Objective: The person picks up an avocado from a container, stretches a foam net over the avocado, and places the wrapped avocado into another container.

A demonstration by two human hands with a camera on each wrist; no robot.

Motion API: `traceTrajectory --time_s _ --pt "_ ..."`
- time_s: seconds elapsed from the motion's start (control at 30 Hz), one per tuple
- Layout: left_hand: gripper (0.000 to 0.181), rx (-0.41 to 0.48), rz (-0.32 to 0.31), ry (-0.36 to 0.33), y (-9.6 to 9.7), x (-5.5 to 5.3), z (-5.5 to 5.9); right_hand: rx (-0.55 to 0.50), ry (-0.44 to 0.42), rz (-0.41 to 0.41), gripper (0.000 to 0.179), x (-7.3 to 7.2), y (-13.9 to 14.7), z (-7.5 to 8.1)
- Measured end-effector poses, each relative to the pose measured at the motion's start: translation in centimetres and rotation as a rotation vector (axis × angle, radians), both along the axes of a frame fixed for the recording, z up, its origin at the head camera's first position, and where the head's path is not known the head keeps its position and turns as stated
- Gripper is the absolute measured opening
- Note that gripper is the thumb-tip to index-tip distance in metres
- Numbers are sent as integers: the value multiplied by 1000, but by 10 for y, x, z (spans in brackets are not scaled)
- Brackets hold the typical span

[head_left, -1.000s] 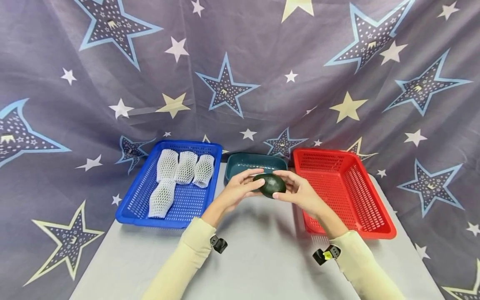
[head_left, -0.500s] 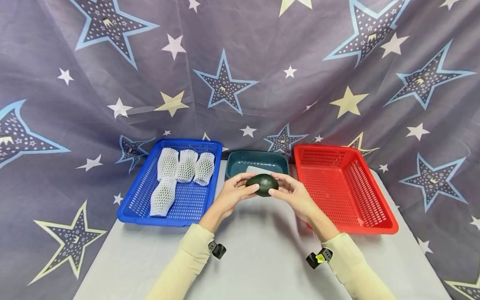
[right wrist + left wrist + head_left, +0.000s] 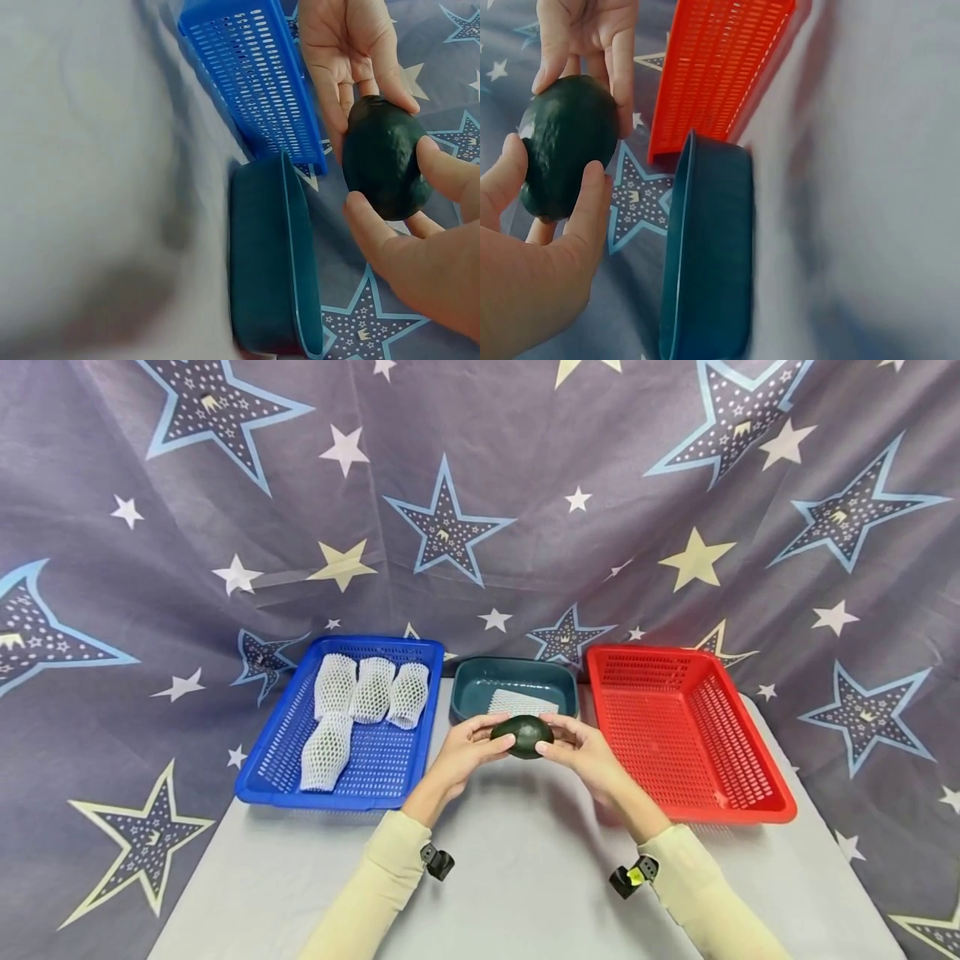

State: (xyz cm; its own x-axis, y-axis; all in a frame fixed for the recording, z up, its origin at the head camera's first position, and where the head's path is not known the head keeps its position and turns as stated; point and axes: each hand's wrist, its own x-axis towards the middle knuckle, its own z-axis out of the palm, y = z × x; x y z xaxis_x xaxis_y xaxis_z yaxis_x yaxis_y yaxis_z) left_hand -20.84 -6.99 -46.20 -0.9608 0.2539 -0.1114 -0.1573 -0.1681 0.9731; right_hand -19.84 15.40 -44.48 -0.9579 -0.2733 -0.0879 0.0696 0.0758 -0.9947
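Observation:
A dark green avocado (image 3: 523,737) is held up above the table between both hands. The left hand (image 3: 461,753) grips its left end, thumb on the near side and fingers behind. On its right end, the right hand (image 3: 588,755) grips it the same way. Both wrist views show the whole glossy, slightly bumpy avocado (image 3: 571,146) with fingertips at each end. Just behind the hands stands a dark teal dish (image 3: 480,681), where a white foam net sleeve (image 3: 522,702) lies flat. The hands hide part of the dish's front.
To the left is a blue basket (image 3: 382,777) holding several pieces wrapped in white foam netting (image 3: 326,752). A red basket (image 3: 660,735) stands to the right. Behind the white table (image 3: 517,877) hangs a grey curtain (image 3: 525,543) printed with stars.
The hands have brought the avocado slightly left and nearer, and it has turned to lie more level. The foam net sleeve in the dish now shows more. Both hands keep holding the avocado.

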Motion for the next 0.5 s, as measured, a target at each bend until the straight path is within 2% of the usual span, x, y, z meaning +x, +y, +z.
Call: traceTrajectory --time_s 0.23,0.5 --pt "43 -60 2 -23 -1 -2 -7 47 -15 13 56 -4 -2 -12" --pt "41 -121 33 -101 0 -6 -27 135 -13 3 52 -4 -9 -27"
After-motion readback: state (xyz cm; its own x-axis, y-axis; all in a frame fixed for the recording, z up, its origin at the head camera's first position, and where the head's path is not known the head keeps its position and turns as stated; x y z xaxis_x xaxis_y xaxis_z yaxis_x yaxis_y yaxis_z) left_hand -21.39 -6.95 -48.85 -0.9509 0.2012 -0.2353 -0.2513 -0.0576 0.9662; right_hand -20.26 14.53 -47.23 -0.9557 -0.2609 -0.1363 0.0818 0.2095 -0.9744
